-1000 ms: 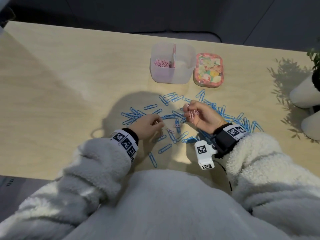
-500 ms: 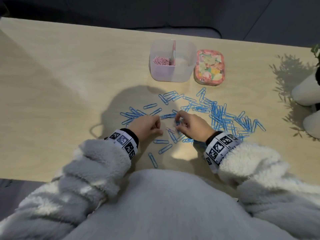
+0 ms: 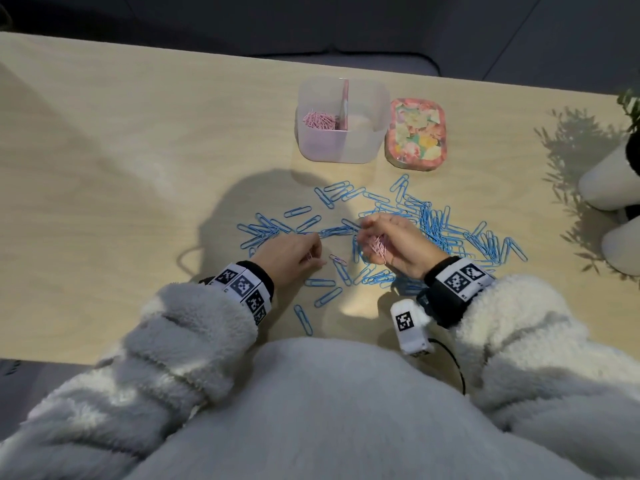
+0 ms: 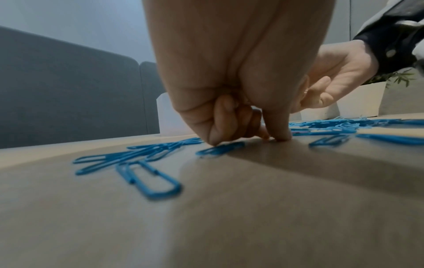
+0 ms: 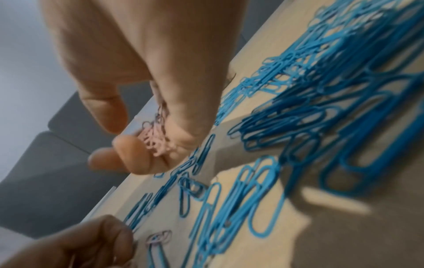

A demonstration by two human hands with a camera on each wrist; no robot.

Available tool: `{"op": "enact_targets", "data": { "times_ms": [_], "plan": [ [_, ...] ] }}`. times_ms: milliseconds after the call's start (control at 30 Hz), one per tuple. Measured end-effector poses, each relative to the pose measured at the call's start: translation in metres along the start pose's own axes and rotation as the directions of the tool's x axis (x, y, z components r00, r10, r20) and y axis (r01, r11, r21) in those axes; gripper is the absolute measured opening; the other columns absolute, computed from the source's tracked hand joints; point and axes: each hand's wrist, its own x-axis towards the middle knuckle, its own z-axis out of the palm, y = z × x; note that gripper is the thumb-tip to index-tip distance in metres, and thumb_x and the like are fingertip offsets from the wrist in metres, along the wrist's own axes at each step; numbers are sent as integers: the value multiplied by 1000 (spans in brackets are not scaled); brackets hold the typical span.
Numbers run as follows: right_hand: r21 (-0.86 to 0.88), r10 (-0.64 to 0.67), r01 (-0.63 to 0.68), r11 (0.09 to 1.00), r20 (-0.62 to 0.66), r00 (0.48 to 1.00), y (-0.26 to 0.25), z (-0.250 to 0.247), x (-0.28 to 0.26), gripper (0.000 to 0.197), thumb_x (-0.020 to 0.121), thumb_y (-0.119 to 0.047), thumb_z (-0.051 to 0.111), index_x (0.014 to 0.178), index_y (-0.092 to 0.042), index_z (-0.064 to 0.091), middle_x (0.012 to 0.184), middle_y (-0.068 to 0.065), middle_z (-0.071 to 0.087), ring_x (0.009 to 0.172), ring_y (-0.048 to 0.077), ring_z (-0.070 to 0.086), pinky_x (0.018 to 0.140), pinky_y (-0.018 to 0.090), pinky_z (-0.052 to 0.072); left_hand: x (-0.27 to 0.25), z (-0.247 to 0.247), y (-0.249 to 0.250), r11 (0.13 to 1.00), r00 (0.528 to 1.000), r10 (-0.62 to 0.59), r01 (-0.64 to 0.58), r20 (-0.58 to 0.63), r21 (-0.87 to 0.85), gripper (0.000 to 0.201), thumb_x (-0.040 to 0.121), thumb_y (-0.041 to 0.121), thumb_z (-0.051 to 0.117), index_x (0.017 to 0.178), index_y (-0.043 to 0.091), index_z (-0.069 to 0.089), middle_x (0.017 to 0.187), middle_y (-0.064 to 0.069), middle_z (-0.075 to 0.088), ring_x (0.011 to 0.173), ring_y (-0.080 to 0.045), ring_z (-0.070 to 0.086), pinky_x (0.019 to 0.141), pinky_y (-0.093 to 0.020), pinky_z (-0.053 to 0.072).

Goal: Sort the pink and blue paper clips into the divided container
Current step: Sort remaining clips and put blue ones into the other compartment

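A: So, where are the hands?

B: Lower middle of the head view. The right hand (image 3: 394, 247) is turned palm up, fingers curled round a bunch of pink clips (image 3: 376, 247). The left hand (image 3: 289, 254) has fingertips down on the surface (image 3: 121, 202), pinching something pink and small; I cannot tell what.

A: And the clips?

B: Blue clips (image 3: 433, 223) lie spread across the middle, one loose pink clip (image 3: 337, 259) between the hands. The divided container (image 3: 343, 147) stands at upper centre, pink ones in its left compartment, a flowered lid (image 3: 417, 133) just right of it.
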Motion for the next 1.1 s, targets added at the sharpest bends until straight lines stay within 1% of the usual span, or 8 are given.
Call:
{"op": "enact_targets", "data": {
  "times_ms": [67,167,267,367,500,700,900,1100],
  "plan": [
    [-281,-66,64,958,2,998,5,4,4,14,88,-1,50,79,-9,56,42,0,47,29,8,33,35,14,19,1,-1,1,1000,1000,-5,4,26,19,20,91,36,50,95,16,53,95,-2,63,86,-21,56,71,-30,39],
    [-799,-176,170,577,82,981,17,13,9,12,77,-22,72,73,-14,63,50,-8,49,41,2,43,45,16,32,3,-1,2,999,998,-17,15,53,33,20,92,33,49,96,14,53,96,-5,63,90,-24,57,73,-32,38],
    [-954,-188,179,240,135,973,25,24,10,12,74,-29,68,78,-18,64,77,-2,65,77,15,60,65,25,39,8,-17,1,995,997,-61,64,37,-79,18,93,30,49,94,12,53,86,-4,59,86,-25,55,70,-32,37],
    [-969,-138,203,144,183,973,24,26,13,11,81,-25,60,89,-17,63,96,4,68,95,23,60,71,26,37,22,-56,3,964,990,-119,97,-75,-248,13,92,27,51,89,15,52,70,4,48,74,-21,47,62,-29,33],
    [-942,-91,230,245,213,973,13,21,14,10,86,-16,52,88,-10,60,85,9,64,82,26,58,66,28,38,60,-114,8,942,960,-176,99,-218,-321,8,92,22,51,87,15,51,79,-3,50,77,-18,45,62,-26,31],
    [-489,-133,99,867,-35,991,-30,7,15,23,89,-2,46,67,-9,49,60,9,56,35,10,42,34,13,27,131,-159,7,931,900,-337,274,-278,-240,17,85,20,54,93,7,62,99,-15,64,102,-32,59,80,-31,44],
    [-406,-283,187,894,-191,940,-79,-4,31,25,90,0,42,71,-13,51,38,-6,54,28,3,39,32,9,25,158,-151,16,927,889,-372,342,-266,-154,22,81,8,58,101,2,65,109,-16,66,103,-31,61,81,-32,47],
    [-268,-218,166,949,-179,960,-132,22,67,23,90,0,38,72,-8,52,57,7,49,37,9,41,34,16,25,154,-141,7,944,929,-243,161,-280,-288,37,86,0,43,117,9,59,123,-11,60,109,-24,57,95,-27,46]
  ]
}}
